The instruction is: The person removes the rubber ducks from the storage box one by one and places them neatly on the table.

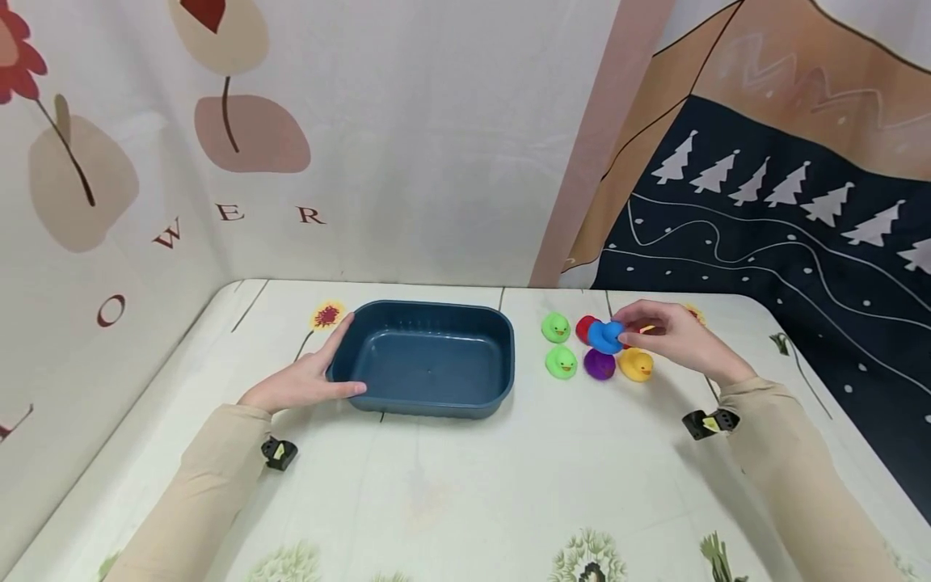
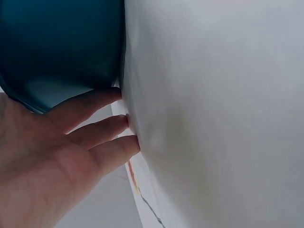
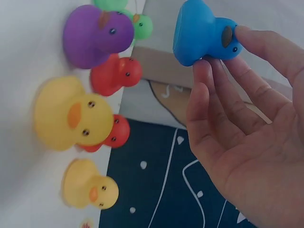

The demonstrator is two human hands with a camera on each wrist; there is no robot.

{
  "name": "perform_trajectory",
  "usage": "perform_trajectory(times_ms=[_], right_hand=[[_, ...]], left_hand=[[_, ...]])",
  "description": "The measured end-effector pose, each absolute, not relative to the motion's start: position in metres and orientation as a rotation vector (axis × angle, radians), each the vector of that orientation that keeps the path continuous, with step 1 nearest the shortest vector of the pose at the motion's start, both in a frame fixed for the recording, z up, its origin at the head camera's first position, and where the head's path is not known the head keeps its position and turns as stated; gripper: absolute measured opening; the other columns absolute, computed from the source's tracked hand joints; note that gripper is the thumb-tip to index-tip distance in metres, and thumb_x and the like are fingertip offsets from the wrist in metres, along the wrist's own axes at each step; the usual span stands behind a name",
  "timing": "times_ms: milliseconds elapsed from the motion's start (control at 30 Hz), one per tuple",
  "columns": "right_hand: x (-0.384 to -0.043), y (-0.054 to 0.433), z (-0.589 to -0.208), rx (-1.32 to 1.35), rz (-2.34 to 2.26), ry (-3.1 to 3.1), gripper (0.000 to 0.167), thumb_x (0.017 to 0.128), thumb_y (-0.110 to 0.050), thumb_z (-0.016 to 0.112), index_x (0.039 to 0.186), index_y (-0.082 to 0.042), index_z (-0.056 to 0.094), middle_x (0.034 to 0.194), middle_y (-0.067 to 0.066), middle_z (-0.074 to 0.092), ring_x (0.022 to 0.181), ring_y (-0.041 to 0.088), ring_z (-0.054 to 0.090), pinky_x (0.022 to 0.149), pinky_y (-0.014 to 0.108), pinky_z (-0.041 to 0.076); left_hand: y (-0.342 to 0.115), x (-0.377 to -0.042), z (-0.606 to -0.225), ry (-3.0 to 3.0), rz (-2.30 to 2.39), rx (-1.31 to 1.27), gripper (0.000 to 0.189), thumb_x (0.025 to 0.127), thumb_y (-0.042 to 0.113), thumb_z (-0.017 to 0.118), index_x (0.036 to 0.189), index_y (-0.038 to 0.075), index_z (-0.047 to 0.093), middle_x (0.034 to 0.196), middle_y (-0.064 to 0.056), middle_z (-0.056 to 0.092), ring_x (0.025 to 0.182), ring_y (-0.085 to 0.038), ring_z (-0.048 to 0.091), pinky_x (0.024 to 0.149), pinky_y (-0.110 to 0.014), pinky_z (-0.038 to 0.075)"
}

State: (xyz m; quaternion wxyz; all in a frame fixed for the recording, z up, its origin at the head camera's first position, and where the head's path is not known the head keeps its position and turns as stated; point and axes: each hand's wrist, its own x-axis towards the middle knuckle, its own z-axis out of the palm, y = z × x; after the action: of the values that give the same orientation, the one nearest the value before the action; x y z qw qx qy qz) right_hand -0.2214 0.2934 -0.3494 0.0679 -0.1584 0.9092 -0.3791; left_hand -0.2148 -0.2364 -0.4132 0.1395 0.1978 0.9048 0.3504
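A dark blue plastic basin [image 1: 429,398] sits on the table. My left hand [image 1: 309,380] rests against its left end with thumb and fingers spread; the left wrist view shows those fingers [image 2: 109,154] fairly straight beside the basin wall. My right hand [image 1: 672,335] pinches a blue rubber duck [image 3: 194,35] between thumb and fingertips, lifted above the other ducks. Around it on the table are two green ducks [image 1: 556,327], a purple duck [image 1: 600,365] and a yellow duck [image 1: 636,365]. Red ducks [image 3: 114,76] and another yellow duck [image 3: 88,185] are partly hidden in the head view.
The patterned white tablecloth [image 1: 465,493] covers the table. Behind it hangs a pale printed curtain [image 1: 422,162], with a dark tree-printed cloth [image 1: 764,242] at the right. The basin stands left of the duck group. A small black device [image 1: 711,423] is on the right wrist.
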Motion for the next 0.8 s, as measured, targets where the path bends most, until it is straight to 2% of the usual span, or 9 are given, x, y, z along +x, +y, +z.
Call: perform_trajectory(times_ms=[233,800], right_hand=[[-0.218,0.305,-0.351,-0.483,-1.101,2.766,0.035,0.093,-0.021,0.066,0.122,0.0,0.062,0.112,0.012,0.063,0.101,0.026,0.058,0.082,0.019,0.047],[-0.21,0.331,-0.355,-0.41,-1.028,2.866,0.04,0.094,-0.023,0.065,0.123,0.004,0.059,0.116,0.016,0.059,0.101,0.029,0.056,0.079,0.013,0.045]], left_hand=[[-0.236,-0.215,-0.413,2.617,1.015,0.563,0.108,0.087,0.04,0.07,0.154,0.025,-0.013,0.158,-0.023,-0.001,0.134,-0.053,0.026,0.1,-0.068,0.027],[-0.237,-0.212,-0.409,2.631,0.998,0.619,0.109,0.086,0.04,0.072,0.155,0.019,-0.011,0.155,-0.031,0.004,0.127,-0.055,0.035,0.097,-0.067,0.033]])
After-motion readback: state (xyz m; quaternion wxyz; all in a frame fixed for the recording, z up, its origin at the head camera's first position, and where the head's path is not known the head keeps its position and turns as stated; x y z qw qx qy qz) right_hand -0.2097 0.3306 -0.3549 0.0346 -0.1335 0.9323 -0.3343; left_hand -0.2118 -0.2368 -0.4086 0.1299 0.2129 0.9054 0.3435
